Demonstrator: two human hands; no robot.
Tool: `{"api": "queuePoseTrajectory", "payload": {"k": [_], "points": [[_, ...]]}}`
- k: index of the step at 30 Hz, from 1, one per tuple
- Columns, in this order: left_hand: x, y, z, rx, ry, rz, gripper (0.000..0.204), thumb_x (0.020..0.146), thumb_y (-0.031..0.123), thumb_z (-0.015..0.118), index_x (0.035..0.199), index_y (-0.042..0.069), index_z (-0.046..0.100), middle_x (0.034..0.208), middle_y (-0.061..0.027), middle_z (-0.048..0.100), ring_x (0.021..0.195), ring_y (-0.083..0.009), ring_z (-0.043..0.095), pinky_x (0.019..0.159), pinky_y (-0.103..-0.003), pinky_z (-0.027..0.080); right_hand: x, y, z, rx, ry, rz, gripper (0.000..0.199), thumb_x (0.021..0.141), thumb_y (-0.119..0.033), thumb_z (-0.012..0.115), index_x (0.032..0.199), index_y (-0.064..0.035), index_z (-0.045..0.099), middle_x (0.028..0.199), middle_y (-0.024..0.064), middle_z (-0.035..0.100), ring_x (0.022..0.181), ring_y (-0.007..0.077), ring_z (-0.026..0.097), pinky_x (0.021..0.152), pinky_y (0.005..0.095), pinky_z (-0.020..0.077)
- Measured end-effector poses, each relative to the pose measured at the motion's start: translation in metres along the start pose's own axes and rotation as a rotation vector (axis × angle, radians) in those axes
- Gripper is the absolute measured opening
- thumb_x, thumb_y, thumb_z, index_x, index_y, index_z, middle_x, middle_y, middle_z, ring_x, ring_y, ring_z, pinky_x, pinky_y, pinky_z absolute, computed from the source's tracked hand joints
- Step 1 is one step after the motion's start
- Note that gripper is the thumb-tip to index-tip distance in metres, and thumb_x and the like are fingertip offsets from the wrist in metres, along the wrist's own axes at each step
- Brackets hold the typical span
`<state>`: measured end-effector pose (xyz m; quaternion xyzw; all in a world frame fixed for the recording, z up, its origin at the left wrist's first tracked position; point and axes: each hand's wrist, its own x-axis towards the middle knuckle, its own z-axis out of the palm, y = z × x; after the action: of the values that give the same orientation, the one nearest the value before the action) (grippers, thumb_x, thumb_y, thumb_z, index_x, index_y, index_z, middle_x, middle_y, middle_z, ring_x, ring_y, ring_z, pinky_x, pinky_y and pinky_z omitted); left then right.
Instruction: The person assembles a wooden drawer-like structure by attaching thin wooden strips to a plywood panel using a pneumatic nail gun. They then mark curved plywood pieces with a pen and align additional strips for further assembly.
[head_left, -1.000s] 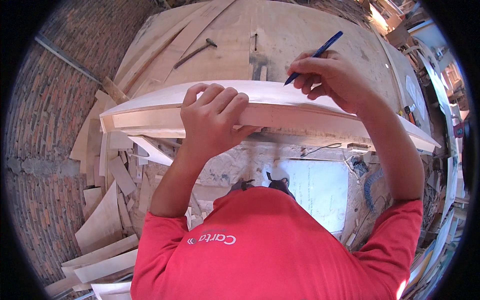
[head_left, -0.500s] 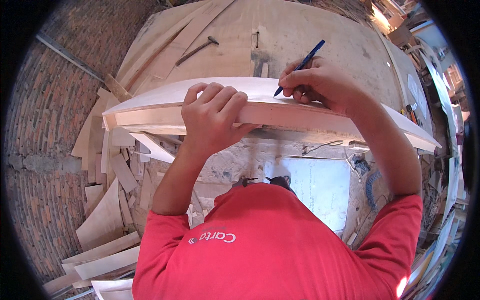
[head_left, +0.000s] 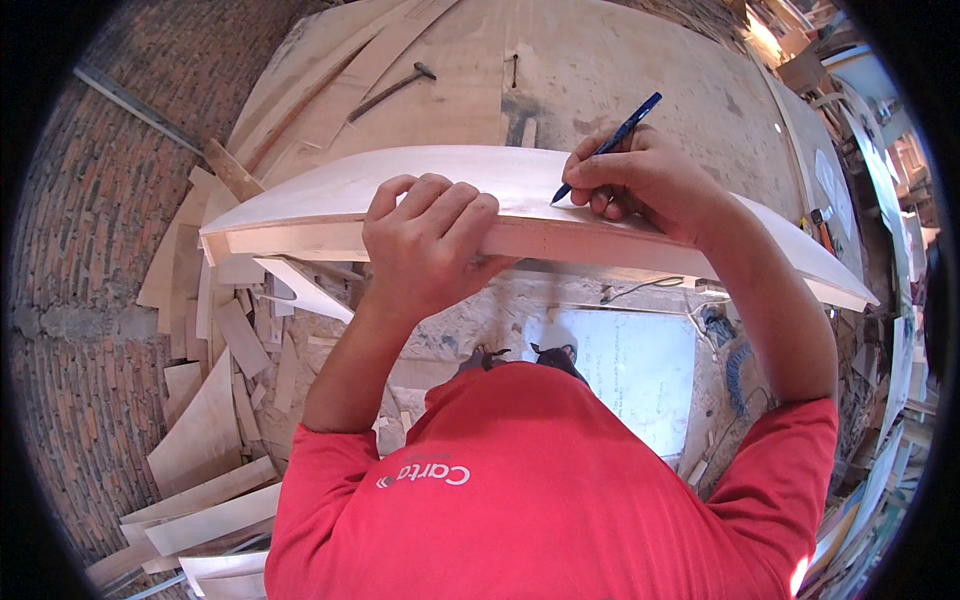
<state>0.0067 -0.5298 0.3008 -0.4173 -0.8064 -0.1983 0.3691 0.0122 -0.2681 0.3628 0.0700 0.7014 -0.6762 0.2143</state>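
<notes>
A long pale wooden board (head_left: 300, 200) lies across in front of me, its near edge thick and its ends reaching left and right. My left hand (head_left: 428, 240) grips that near edge, fingers curled over the top face. My right hand (head_left: 648, 182) rests on the board further right and holds a blue pen (head_left: 608, 145), tip touching the wood just right of my left fingers.
A big plywood workbench (head_left: 600, 60) stretches beyond the board, with a hammer (head_left: 388, 90) at its far left. Offcuts and wood strips (head_left: 215, 400) pile on the floor at left beside a brick wall (head_left: 80, 300). A white sheet (head_left: 640, 370) lies on the floor below.
My right hand has brought the pen down and leftward, from raised off the board to tip on the wood. My left hand keeps its grip on the edge.
</notes>
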Motion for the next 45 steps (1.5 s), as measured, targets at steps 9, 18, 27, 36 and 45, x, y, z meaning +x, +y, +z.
{"api": "queuePoseTrajectory", "payload": {"k": [9, 18, 27, 36, 45], "points": [[0.004, -0.003, 0.000, -0.013, -0.001, 0.019, 0.044, 0.062, 0.041, 0.089, 0.088, 0.013, 0.066, 0.083, -0.0005, 0.068, 0.079, -0.0217, 0.067, 0.075, -0.039, 0.047, 0.001, -0.003, 0.000, -0.024, 0.015, -0.008, 0.017, 0.087, -0.012, 0.075, 0.097, 0.0005, 0.071, 0.080, 0.0061, 0.070, 0.063, 0.0072, 0.061, 0.054, 0.0177, 0.0478], [0.006, -0.006, 0.001, -0.030, 0.001, 0.005, 0.046, 0.058, 0.041, 0.090, 0.086, 0.014, 0.065, 0.079, -0.0002, 0.067, 0.076, -0.0219, 0.067, 0.069, -0.038, 0.046, 0.004, -0.005, -0.001, -0.024, 0.024, 0.016, 0.018, 0.087, -0.012, 0.077, 0.099, -0.0005, 0.071, 0.080, 0.0056, 0.069, 0.064, 0.0081, 0.062, 0.055, 0.0195, 0.0481], [0.009, -0.008, 0.007, -0.028, 0.017, -0.014, 0.042, 0.058, 0.037, 0.087, 0.086, 0.016, 0.065, 0.082, 0.0012, 0.066, 0.081, -0.0204, 0.066, 0.075, -0.038, 0.048, -0.024, -0.021, -0.015, -0.181, 0.276, -0.293, 0.028, 0.095, -0.019, 0.070, 0.116, -0.0002, 0.070, 0.094, 0.0106, 0.073, 0.078, 0.0130, 0.068, 0.071, 0.0259, 0.0555], [0.012, -0.010, 0.000, -0.081, -0.016, -0.033, 0.046, 0.059, 0.042, 0.085, 0.093, 0.016, 0.066, 0.093, 0.0014, 0.067, 0.092, -0.0208, 0.067, 0.084, -0.040, 0.050, -0.202, 0.084, -0.165, -1.092, 1.535, -0.699, 0.057, 0.100, -0.038, 0.070, 0.141, 0.0001, 0.059, 0.142, 0.0182, 0.062, 0.130, 0.0293, 0.059, 0.112, 0.0425, 0.0460], [0.003, -0.027, 0.004, -0.082, -0.019, -0.021, 0.048, 0.060, 0.041, 0.085, 0.094, 0.014, 0.066, 0.094, -0.0008, 0.068, 0.090, -0.0215, 0.069, 0.079, -0.041, 0.051, -0.219, 0.197, -0.167, -0.065, 1.578, -0.535, 0.096, 0.088, -0.061, 0.072, 0.161, -0.0147, 0.029, 0.164, 0.0217, 0.023, 0.142, 0.0457, 0.037, 0.105, 0.0669, 0.0479]]}}
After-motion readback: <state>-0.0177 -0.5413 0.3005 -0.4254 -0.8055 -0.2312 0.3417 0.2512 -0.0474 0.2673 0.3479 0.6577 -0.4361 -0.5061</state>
